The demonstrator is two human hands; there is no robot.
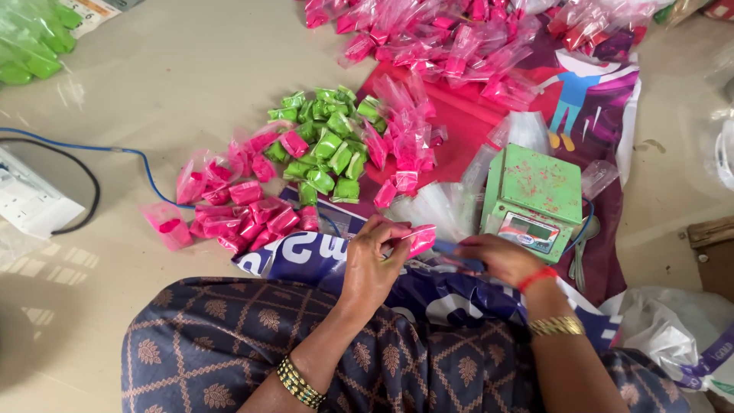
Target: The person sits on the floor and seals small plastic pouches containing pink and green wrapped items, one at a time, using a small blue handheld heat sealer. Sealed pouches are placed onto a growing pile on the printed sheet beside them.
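Pink powder packet (420, 239) sits pinched in the fingers of my left hand (372, 264), held above my lap just in front of the green weighing scale (533, 197). My right hand (495, 258) is closed around a blue tool (456, 256) touching the packet's end; what tool it is I cannot tell. On the floor beyond lie a heap of folded pink packets (237, 210) and a heap of green packets (325, 145), side by side on the banner's (459, 122) edge.
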